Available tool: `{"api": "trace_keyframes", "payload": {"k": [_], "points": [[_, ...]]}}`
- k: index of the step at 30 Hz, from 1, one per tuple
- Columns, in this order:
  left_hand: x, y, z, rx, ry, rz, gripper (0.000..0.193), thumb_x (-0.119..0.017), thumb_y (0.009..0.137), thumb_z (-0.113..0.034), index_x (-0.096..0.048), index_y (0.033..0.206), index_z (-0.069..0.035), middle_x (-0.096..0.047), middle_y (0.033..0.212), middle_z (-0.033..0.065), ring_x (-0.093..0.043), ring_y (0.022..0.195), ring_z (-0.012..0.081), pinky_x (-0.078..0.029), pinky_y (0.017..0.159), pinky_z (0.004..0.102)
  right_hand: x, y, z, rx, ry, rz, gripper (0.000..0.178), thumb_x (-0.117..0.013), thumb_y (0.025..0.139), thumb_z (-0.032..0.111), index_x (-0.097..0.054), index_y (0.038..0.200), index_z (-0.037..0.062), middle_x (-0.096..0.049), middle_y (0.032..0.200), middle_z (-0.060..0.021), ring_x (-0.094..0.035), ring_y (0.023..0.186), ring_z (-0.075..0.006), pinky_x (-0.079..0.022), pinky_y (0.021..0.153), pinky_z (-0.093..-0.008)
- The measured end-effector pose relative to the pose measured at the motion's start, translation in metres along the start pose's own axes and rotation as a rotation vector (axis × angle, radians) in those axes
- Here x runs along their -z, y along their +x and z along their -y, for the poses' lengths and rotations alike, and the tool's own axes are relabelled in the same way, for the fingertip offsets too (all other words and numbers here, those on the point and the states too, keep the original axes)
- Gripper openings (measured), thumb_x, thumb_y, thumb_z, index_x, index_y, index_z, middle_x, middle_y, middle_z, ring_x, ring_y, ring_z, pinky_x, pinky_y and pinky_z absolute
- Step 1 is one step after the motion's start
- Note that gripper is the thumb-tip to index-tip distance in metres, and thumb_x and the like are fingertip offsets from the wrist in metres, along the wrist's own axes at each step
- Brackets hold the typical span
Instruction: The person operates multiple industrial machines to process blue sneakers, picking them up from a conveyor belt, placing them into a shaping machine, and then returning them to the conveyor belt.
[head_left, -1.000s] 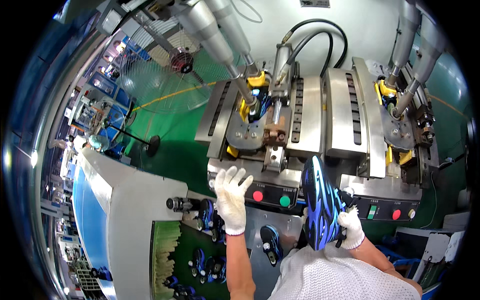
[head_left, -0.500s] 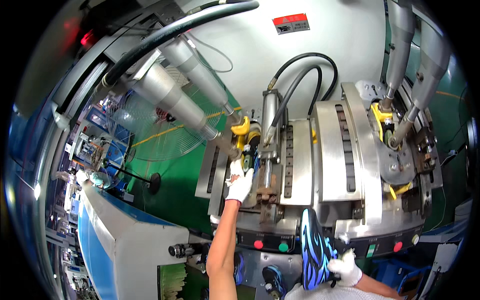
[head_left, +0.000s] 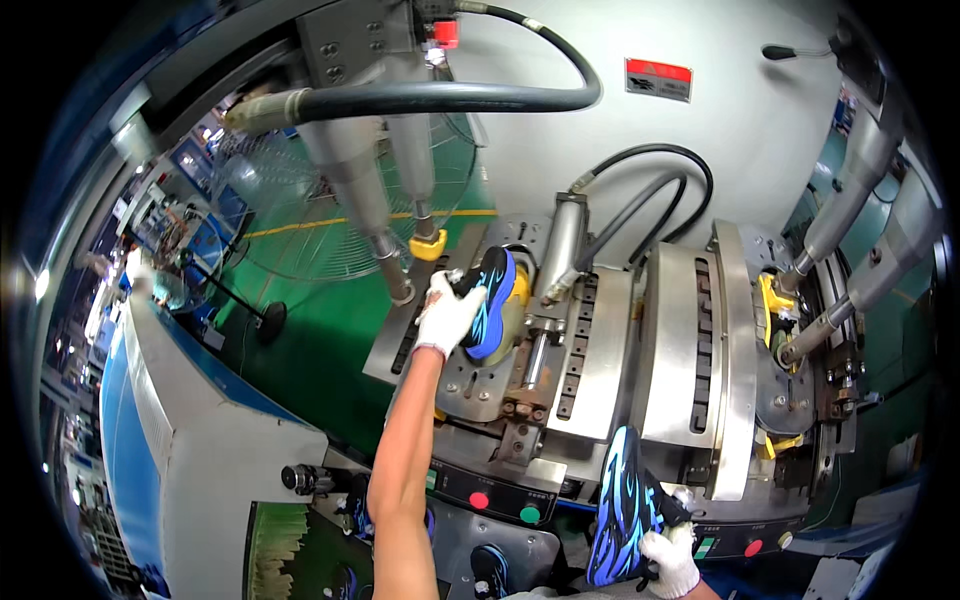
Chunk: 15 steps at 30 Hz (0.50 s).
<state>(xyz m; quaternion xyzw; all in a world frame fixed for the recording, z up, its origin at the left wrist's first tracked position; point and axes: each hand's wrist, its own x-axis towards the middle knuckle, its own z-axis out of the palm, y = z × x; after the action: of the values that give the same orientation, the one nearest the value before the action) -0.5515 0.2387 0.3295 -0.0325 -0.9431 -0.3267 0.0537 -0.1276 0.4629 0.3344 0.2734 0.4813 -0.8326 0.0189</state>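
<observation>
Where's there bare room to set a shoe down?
Narrow bare strips of the metal shelf flank the dark shoe lying below the button panel. It's crowded above: the left hand holds a blue-black shoe beside the steel cylinder. The right hand holds another shoe right of the shelf.

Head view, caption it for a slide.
Gloved left hand holds one blue-black shoe, right hand another, at a metal machine.

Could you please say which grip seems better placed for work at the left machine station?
Likely the left grip: it holds a shoe at that station, while the right grip holds another shoe farther off.
</observation>
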Motion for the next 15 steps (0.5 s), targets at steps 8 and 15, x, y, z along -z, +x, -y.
{"api": "trace_keyframes", "payload": {"k": [8, 15], "points": [[0.116, -0.254, 0.077, 0.056, -0.456, -0.195, 0.063, -0.085, 0.075, -0.011, -0.051, 0.127, 0.001, -0.062, 0.100, 0.0079, -0.060, 0.091, 0.0170, -0.052, 0.085, 0.0330, -0.170, 0.127, 0.025, -0.053, 0.101, 0.166, 0.035, -0.072, 0.092, 0.017, -0.063, 0.123, 0.0049, -0.071, 0.108, -0.0055, -0.069, 0.093, -0.0172, -0.058, 0.074, -0.0352], [0.121, -0.466, 0.159, 0.558, -0.118, -0.010, 0.046, -0.082, 0.082, -0.029, -0.061, 0.117, -0.009, -0.069, 0.102, 0.0102, -0.067, 0.095, 0.0321, -0.052, 0.087, 0.0437, -0.253, 0.436, -0.028, 0.334, -1.015, -0.375, 0.044, -0.063, 0.090, 0.025, -0.065, 0.130, 0.0061, -0.071, 0.120, -0.0124, -0.067, 0.101, -0.0234, -0.052, 0.089, -0.0340]]}}
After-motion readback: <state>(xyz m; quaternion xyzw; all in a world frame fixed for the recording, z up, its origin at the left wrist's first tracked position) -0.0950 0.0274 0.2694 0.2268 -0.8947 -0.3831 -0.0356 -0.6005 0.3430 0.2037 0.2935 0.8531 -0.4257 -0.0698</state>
